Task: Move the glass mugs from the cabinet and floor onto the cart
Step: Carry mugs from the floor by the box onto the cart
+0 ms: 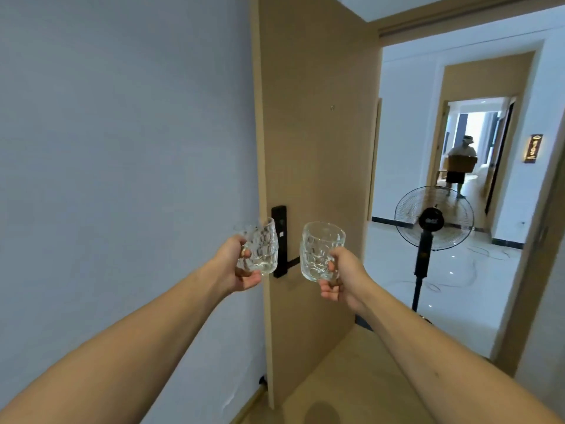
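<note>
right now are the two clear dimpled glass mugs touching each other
Apart. The head view shows door and the black lock plate between the left hand's clear dimpled glass mug and the right hand's mug.

Both arms stretched forward, each hand closed in a grip at chest height.

The left hand (237, 264) curls its fingers round a mug, palm turned inward, thumb on top. The right hand (342, 275) wraps a mug's handle, knuckles outward. Both forearms are bare, converging, hands near but apart.

Two clear dimpled glass mugs (260, 247) (321, 250), upright, side by side, apart.
</note>
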`<state>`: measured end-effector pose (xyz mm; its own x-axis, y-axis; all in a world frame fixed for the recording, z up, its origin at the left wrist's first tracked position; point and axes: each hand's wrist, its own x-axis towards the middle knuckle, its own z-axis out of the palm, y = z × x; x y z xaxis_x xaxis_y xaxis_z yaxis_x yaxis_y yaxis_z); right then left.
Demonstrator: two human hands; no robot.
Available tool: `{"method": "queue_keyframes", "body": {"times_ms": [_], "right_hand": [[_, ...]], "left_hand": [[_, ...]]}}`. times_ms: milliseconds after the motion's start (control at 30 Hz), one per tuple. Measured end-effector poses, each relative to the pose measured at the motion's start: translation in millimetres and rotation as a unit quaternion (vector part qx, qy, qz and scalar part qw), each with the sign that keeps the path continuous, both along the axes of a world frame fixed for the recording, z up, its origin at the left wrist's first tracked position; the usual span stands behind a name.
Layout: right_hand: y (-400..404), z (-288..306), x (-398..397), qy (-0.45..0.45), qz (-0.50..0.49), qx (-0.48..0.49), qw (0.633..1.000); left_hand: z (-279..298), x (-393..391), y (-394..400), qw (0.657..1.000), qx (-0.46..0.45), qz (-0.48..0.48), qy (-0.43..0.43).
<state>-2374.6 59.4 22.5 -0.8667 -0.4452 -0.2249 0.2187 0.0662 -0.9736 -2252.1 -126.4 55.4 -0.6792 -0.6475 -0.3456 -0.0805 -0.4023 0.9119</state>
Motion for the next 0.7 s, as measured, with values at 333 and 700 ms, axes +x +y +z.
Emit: {"method": "queue_keyframes", "body": {"times_ms": [333, 700], "right_hand": [[-75.1, 13.4, 96.8, -0.003, 0.163, -0.017, 0.986], [-144.9, 24.3, 263.8, 0.006, 0.310, -0.028, 0.950]], "left_hand": [[4.2, 139.7, -21.3, 0.988, -0.005, 0.154, 0.015], [9.7, 358.9, -33.9, 0.954, -0.022, 0.298, 0.003]]}}
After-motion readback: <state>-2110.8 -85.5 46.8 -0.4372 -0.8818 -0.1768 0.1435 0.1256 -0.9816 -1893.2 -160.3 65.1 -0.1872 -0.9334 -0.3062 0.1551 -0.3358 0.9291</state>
